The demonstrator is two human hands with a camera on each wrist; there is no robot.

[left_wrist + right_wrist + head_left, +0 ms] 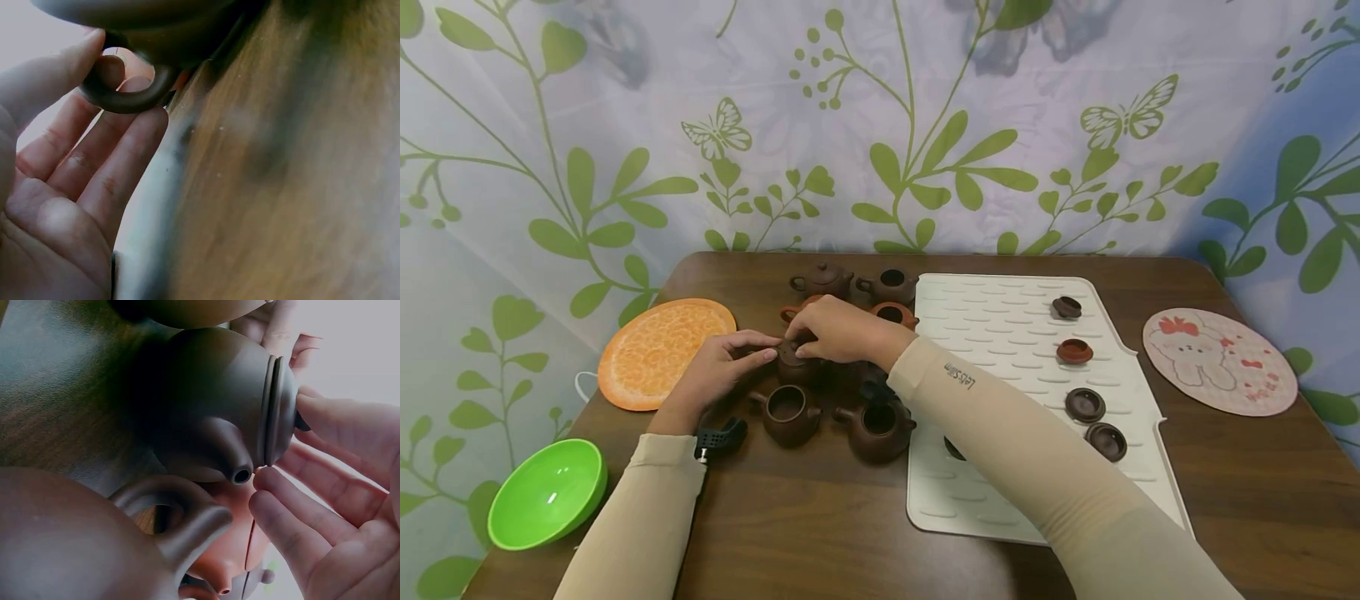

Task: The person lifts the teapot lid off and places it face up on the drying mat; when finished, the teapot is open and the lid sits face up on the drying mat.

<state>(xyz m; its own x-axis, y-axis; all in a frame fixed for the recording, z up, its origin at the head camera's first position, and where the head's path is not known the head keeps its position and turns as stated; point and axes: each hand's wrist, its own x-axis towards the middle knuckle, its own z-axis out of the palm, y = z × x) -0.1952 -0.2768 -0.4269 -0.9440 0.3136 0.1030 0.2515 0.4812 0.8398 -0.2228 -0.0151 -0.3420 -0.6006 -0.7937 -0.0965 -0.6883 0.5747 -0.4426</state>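
Note:
Near the table's left-centre, a dark brown teapot (pixel 795 369) stands between my hands. My left hand (pixel 718 367) pinches its loop handle (pixel 128 101), thumb above and fingers behind and below. My right hand (pixel 838 329) holds the lid (pixel 285 412), thumb by the knob and fingertips at the rim. The lid sits on the teapot's mouth; its short spout (pixel 228 453) shows in the right wrist view. Two lidless brown teapots, one at front left (pixel 790 432) and one at front right (pixel 876 446), stand nearer the front edge.
Behind are a lidded brown teapot (pixel 824 281), a lidless brown one (pixel 904 291) and reddish teapots (pixel 904 319), partly hidden. A white mat (pixel 977 325) on the right bears several loose lids (pixel 1074 352). An orange-slice mat (pixel 658 350), green bowl (pixel 546 496) and rabbit mat (pixel 1221 362) lie at the sides.

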